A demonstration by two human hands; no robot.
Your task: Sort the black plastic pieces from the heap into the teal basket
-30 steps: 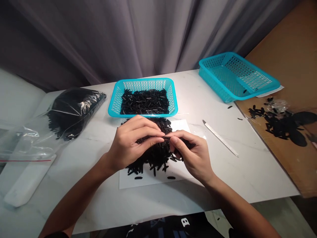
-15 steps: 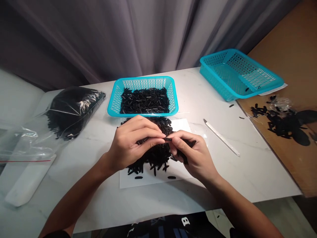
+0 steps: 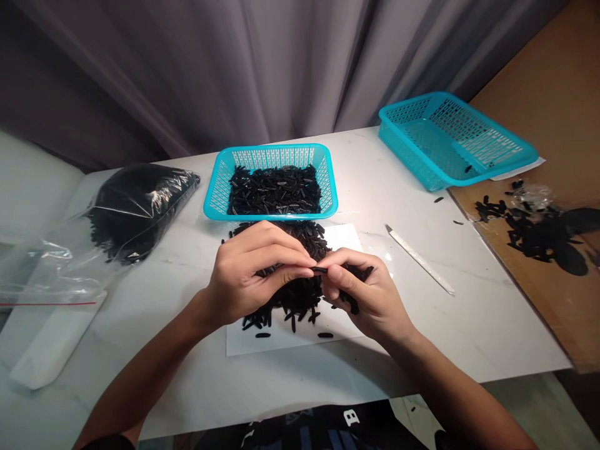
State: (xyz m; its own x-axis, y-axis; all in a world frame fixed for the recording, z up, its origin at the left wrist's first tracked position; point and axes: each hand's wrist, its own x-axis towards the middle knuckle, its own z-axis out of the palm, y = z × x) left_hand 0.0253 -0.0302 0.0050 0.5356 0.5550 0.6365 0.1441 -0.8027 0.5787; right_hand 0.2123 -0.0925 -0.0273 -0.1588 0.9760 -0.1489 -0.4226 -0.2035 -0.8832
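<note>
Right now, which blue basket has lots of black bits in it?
The middle basket: black bits are heaped inside. The other basket, to its right, shows mostly bare floor.

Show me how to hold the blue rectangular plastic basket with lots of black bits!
Probably the rim at both short ends of the blue plastic basket, from left and right: its walls flare outward, and small black pieces crowd the near edge.

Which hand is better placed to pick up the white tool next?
Probably the right hand: the white tool lies nearer to it than to the left hand. Both pinch one black piece, though the right also holds more, a drawback.
</note>
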